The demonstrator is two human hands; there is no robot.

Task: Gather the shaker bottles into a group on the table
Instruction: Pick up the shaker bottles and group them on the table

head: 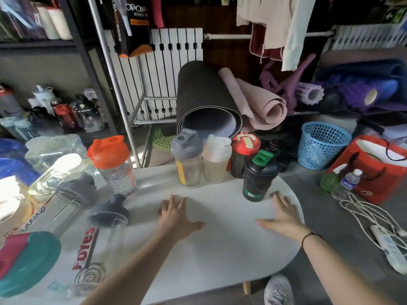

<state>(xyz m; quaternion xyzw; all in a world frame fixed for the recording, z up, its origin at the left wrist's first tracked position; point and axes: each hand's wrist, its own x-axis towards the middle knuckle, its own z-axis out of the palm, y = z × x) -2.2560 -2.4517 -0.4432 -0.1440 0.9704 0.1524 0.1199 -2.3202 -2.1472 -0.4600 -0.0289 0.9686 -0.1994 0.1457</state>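
We see both of our hands spread open over a white table [220, 249], holding nothing. Our left hand [176, 214] lies palm down near the middle of the tabletop, fingers fanned apart and pointing away from us. Our right hand [284, 214] is flat too, fingers apart, near the table's right edge, with a thin dark band [308, 237] around the wrist. Its fingertips are just beside the base of a black shaker bottle [258, 179] with a green flip cap; we cannot tell whether they touch it.

Behind that bottle, at the far edge of the table, three shakers stand upright close together: a clear one with a grey lid [188, 159], a cloudy one with a pale lid [217, 159], and a dark one with a red lid [243, 154]. Well apart to the left stands a clear shaker with an orange lid [113, 164]. Nearer us on the left, a clear bottle with a dark cap [99, 238] holds a wire whisk ball, and beside it stands another grey-capped bottle [68, 201], blurred.
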